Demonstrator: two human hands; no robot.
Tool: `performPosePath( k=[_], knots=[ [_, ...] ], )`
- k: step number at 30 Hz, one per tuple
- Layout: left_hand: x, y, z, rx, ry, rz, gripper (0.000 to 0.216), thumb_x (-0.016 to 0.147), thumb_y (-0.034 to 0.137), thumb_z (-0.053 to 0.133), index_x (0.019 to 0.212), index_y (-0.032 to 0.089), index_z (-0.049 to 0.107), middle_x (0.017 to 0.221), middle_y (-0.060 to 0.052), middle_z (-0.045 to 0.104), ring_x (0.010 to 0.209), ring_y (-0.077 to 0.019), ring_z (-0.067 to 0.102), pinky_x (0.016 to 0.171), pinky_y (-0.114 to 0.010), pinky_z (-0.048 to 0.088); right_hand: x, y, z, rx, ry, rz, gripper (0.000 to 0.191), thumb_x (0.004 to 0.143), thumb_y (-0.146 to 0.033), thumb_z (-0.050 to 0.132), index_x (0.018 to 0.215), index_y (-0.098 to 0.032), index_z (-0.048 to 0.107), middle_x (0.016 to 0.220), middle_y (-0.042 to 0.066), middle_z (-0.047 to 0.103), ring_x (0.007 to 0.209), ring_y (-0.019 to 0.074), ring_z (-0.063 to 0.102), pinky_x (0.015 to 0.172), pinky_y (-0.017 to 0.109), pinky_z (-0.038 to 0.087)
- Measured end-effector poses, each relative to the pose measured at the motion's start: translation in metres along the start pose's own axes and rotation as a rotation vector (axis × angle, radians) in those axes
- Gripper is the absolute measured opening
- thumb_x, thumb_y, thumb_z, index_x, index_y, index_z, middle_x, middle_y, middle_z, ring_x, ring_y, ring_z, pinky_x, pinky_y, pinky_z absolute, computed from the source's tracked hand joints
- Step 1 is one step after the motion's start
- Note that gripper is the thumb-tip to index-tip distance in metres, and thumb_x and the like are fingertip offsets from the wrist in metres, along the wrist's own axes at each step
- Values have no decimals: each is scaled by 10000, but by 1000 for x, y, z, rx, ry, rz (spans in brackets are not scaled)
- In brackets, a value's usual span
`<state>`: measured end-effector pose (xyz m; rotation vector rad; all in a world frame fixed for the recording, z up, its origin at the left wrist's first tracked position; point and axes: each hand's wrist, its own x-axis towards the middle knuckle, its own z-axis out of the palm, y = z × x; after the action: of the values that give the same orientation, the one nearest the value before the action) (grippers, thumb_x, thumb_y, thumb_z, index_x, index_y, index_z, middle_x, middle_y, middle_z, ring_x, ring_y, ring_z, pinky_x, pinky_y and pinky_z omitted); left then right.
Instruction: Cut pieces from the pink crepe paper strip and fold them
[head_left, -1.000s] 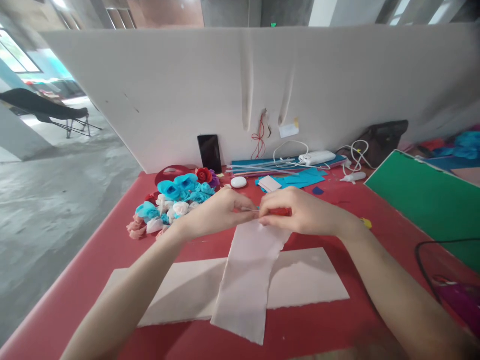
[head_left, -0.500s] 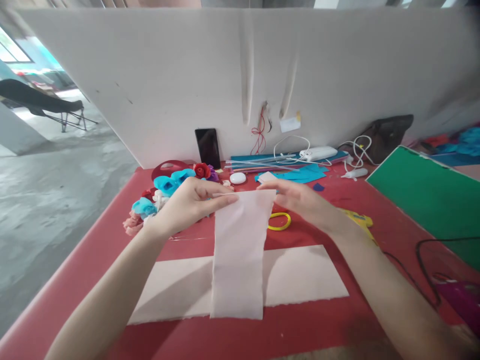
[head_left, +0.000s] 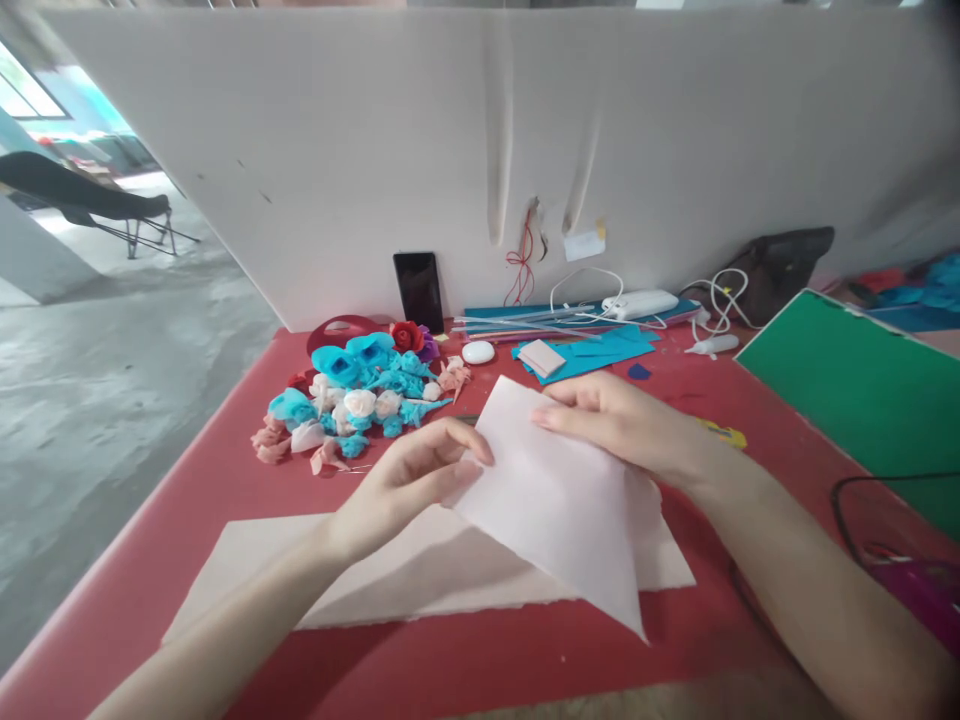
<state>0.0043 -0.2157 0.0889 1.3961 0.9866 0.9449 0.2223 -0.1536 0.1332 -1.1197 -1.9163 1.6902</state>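
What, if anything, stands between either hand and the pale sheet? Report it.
Nothing visible. The left hand touches the pale sheet directly at its left edge; the right hand holds its upper right edge. The flat paper strip lies beneath, not between.

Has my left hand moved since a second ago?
Yes: against the white oval object, your left hand has come nearer you and slightly left.
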Motion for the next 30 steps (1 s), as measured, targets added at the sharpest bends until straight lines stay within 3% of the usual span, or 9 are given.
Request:
performPosePath(
  k=[4, 9, 12, 16, 21, 27, 30],
  knots=[
    [-3, -24, 7, 148, -38, -123, 328, 889, 429, 463, 878, 178, 673, 790, -26, 619, 656, -117, 518, 612, -214, 414, 12, 25, 10, -67, -106, 91, 276, 777, -420, 586, 725, -149, 568, 643, -18, 551, 531, 77, 467, 456, 192, 330],
    [-1, -37, 11, 205, -140, -150, 296, 894, 359, 448, 889, 180, 684, 950, -36, 681, 922, -183, 582, 864, -261, 414, 28, 56, 31, -42, 16, -31, 302, 789, -456, 560, 746, -158, 539, 586, -46, 474, 523, 76, 416, 461, 196, 298],
    [2, -38, 12, 229, -139, -165, 301, 895, 341, 427, 927, 191, 685, 968, -21, 677, 912, -176, 579, 809, -246, 422, 32, 65, 43, -131, 20, -153, 311, 845, -413, 485, 667, -161, 516, 568, -37, 475, 534, 82, 407, 488, 210, 291],
    [3, -40, 9, 254, -116, -177, 355, 898, 361, 410, 872, 161, 701, 828, -24, 666, 784, -163, 564, 743, -251, 415, 34, 72, 50, -203, -36, -253, 339, 892, -393, 415, 656, -169, 513, 569, -32, 514, 508, 79, 371, 492, 221, 272],
    [3, -38, 0, 208, -186, -151, 334, 895, 341, 445, 804, 145, 699, 834, -50, 690, 800, -170, 594, 791, -259, 422, 37, 73, 32, -244, 190, -277, 291, 878, -419, 440, 736, -178, 521, 584, -48, 434, 538, 86, 372, 501, 221, 258],
    [6, -29, -23, 300, -450, -75, 361, 917, 334, 427, 815, 134, 710, 820, -87, 713, 776, -172, 642, 760, -241, 455, 31, 61, 0, -261, 351, -330, 289, 861, -426, 456, 723, -180, 518, 601, -39, 426, 557, 94, 387, 517, 222, 278],
    [9, -26, -28, 285, -268, -19, 348, 913, 342, 431, 779, 144, 683, 879, -76, 692, 850, -181, 624, 817, -253, 452, 28, 59, 0, -265, 279, -328, 301, 866, -439, 454, 727, -181, 526, 616, -35, 443, 562, 93, 393, 517, 219, 286]
  ],
)
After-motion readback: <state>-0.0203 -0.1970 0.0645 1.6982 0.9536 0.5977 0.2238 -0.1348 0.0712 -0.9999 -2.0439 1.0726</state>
